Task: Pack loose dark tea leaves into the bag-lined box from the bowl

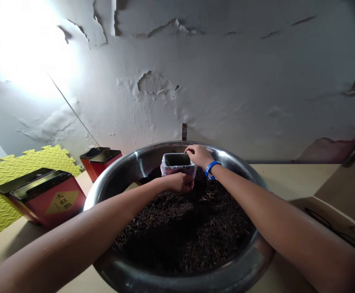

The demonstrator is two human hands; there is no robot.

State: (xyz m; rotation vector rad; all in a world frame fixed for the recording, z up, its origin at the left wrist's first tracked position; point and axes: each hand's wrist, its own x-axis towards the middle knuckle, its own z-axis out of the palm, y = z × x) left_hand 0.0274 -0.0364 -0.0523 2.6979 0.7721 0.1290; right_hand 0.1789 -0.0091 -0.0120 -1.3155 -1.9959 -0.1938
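Observation:
A large steel basin (110,191) sits in front of me, filled with dark loose tea leaves (183,224). At its far side stands a small square tin lined with a pinkish plastic bag (177,163). My left hand (180,182) is closed on the near edge of the bag-lined tin. My right hand (199,155), with a blue wristband, pinches the tin's far right rim. Both forearms reach across the basin over the tea.
Two red tea tins with black tops (47,197) stand at the left on the table, and two more (99,160) farther back. A yellow foam mat (21,171) leans at the far left. A peeling white wall (196,81) is behind. A cardboard box (330,219) lies right.

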